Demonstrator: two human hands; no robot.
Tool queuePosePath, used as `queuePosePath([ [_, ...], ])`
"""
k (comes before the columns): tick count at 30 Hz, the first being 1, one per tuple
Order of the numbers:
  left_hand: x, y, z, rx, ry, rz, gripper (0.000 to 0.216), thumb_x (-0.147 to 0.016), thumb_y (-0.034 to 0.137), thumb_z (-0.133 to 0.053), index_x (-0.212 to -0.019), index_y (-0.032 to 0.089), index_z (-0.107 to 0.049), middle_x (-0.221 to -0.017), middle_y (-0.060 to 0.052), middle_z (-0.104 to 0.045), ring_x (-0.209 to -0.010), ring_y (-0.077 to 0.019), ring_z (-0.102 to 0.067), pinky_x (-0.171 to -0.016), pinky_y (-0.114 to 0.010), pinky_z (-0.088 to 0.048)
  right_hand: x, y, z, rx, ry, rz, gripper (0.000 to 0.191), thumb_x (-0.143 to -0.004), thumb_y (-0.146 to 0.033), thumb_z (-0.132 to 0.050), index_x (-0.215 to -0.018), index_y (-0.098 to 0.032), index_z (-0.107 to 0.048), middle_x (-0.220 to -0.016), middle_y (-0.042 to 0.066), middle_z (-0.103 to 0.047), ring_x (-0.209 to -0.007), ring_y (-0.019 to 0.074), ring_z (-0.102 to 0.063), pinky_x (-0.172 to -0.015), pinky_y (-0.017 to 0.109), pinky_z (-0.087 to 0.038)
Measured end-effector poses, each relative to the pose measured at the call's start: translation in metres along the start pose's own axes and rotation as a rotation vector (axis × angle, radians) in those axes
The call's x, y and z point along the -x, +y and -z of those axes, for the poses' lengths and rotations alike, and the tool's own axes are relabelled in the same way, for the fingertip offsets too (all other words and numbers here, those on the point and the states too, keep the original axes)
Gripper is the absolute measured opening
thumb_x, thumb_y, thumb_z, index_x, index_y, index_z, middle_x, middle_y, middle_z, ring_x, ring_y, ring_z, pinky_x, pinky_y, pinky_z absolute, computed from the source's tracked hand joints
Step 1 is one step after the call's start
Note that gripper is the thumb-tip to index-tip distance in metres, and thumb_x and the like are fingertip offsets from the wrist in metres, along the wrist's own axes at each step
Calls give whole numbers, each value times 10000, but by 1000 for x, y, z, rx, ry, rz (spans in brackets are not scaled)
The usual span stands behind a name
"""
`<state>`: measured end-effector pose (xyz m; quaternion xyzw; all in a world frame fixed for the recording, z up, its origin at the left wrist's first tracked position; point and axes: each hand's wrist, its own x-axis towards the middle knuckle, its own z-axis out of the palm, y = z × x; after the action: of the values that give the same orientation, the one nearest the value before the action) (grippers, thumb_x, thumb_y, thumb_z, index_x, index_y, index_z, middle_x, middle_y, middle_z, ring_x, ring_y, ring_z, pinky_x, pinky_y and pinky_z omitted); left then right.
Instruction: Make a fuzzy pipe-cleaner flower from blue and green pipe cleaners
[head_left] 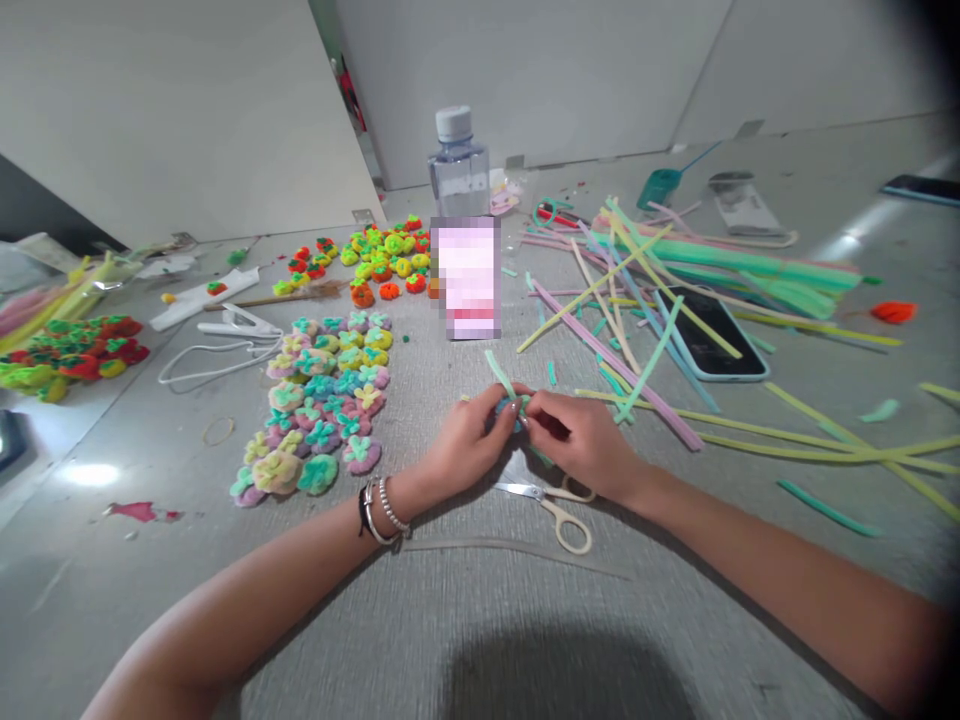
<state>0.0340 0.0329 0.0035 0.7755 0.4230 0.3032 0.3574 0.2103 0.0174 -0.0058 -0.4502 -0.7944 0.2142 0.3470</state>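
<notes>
My left hand and my right hand meet at the middle of the grey table, fingers pinched together on a small fuzzy pipe-cleaner piece. A pale green pipe-cleaner end sticks up from between the fingers. Bracelets circle my left wrist. A pair of cream-handled scissors lies on the table just below my right hand. To the left of my hands lies a patch of several finished pastel pipe-cleaner flowers.
Loose pipe cleaners in several colours spread over the right side, partly across a phone. A water bottle stands behind my hands. Bright orange and yellow flowers sit further back; more at the far left. A white cable lies left.
</notes>
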Motion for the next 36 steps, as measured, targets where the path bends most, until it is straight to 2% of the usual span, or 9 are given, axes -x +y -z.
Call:
queuePosePath([
  [5, 0, 2, 1, -42, -13, -3, 317, -951, 308, -429, -1128, 163, -648, -635, 13, -608, -520, -103, -486, -554, -234, -401, 2, 0, 2, 324, -7, 264, 163, -903, -207, -459, -757, -190, -530, -666, 18, -601, -598, 147, -528, -559, 267, -315],
  [9, 0, 1, 2, -22, -38, 3, 324, -954, 326, -434, -1154, 174, -640, -630, 21, -585, -514, -101, -454, -526, -229, -368, 3, 0, 5, 498, -29, 431, 212, -938, -184, -419, -777, -176, -556, -722, 61, -636, -660, 182, -572, -568, 293, -321],
  [11, 0, -1, 2, 6, -30, 11, 340, -960, 351, -427, -1178, 177, -622, -648, 15, -582, -546, -110, -469, -545, -237, -381, 2, 1, 5, 489, -33, 407, 231, -954, -193, -404, -781, -179, -556, -734, 62, -637, -670, 186, -580, -572, 295, -331],
  [16, -3, -9, -1, 216, 52, 47, 390, -985, 415, -370, -1241, 176, -540, -810, -25, -615, -704, -136, -537, -669, -273, -447, 2, 6, 6, 149, 36, 96, 144, -954, -286, -455, -866, -201, -529, -714, 2, -634, -600, 135, -576, -576, 253, -380],
  [18, -4, -10, -2, 280, 56, 76, 393, -986, 427, -366, -1249, 182, -523, -851, -27, -612, -716, -133, -534, -674, -273, -454, 2, 7, 5, 84, 56, 42, 132, -939, -315, -484, -863, -210, -507, -694, -13, -629, -575, 127, -571, -567, 248, -381],
  [24, -3, -6, 0, 256, 31, 86, 381, -991, 420, -359, -1228, 199, -560, -845, -30, -622, -770, -153, -557, -730, -300, -462, 3, 8, 3, 107, 95, 48, 137, -914, -349, -539, -959, -223, -509, -717, -12, -617, -589, 132, -563, -566, 250, -384],
  [28, -3, -4, 1, 224, -29, 13, 368, -996, 387, -360, -1216, 188, -577, -972, -70, -662, -910, -188, -594, -853, -351, -464, 2, 7, 4, 92, 84, 35, 131, -917, -351, -535, -926, -222, -512, -736, -2, -631, -605, 135, -570, -582, 251, -396],
  [32, -3, -3, 2, 238, -57, -20, 397, -1004, 391, -319, -1222, 182, -578, -1083, -95, -658, -969, -196, -602, -894, -354, -463, 2, 6, 5, 89, 77, 36, 116, -926, -329, -516, -898, -217, -515, -750, 6, -643, -601, 133, -568, -575, 252, -386],
  [36, -2, -4, 3, 243, -84, -12, 424, -997, 415, -321, -1268, 180, -547, -1006, -85, -657, -888, -187, -598, -849, -347, -470, 1, 6, 5, 66, 83, 43, 102, -925, -315, -519, -905, -215, -516, -750, 1, -636, -610, 132, -568, -585, 252, -394],
])
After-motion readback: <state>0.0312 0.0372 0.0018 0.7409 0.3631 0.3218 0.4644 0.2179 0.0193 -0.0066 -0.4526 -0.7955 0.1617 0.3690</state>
